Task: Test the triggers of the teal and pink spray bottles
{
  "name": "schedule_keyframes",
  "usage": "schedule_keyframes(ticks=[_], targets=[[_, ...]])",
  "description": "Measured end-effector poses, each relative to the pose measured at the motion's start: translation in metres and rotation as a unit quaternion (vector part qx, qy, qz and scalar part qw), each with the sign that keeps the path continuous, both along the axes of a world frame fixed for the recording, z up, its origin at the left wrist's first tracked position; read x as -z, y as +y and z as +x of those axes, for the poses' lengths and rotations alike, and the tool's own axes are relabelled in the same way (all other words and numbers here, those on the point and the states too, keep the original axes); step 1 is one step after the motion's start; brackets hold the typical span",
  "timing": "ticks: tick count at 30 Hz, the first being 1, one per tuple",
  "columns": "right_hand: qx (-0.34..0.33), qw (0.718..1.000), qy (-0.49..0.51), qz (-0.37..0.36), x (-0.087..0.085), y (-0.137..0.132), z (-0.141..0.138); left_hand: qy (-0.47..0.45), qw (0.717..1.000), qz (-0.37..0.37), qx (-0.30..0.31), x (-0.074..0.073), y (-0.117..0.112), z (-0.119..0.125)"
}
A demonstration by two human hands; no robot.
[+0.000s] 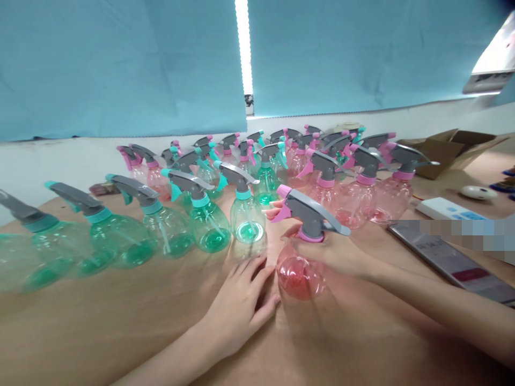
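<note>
A pink spray bottle (301, 279) with a grey head and pink trigger stands in front of me, slightly tilted in appearance. My right hand (328, 252) reaches around it from the far side, gripping near its neck; some fingertips show by the trigger. Flat on the table, fingers stretched out, my left hand (245, 295) lies just left of that bottle and holds nothing. Nearest beyond the left fingertips is a green spray bottle (248, 217) with a turquoise collar. Several more green ones, such as this spray bottle (210, 222), form a row leftward.
Pink spray bottles (358, 201) and others crowd the table's far side. At right lie a phone (450, 262), a white-and-blue box (448, 209) and a rounded white object (478, 192). An open cardboard box (438, 155) stands behind them. Blue curtains (120, 69) hang at the back.
</note>
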State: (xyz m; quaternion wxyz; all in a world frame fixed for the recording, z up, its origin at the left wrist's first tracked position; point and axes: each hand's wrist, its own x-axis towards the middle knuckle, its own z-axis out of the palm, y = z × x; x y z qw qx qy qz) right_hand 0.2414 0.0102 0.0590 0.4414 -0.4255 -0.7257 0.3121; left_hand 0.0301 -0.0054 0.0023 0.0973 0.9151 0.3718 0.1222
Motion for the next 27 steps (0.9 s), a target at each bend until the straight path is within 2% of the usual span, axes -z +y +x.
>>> schedule_keyframes(ticks=[15,22,27], targets=[[-0.009,1.000,0.017,0.002,-0.0039,-0.0009,-0.0008,0.003,1.000,0.005,0.002,0.0010,-0.0009,0.0000],[0.007,0.999,0.029,0.039,-0.0010,-0.0008,-0.0008,0.006,1.000,0.010,0.003,0.0025,-0.0003,-0.0004],[0.011,0.998,0.053,0.022,0.0005,-0.0026,-0.0014,0.001,1.000,0.010,0.003,0.0028,-0.0003,-0.0008]])
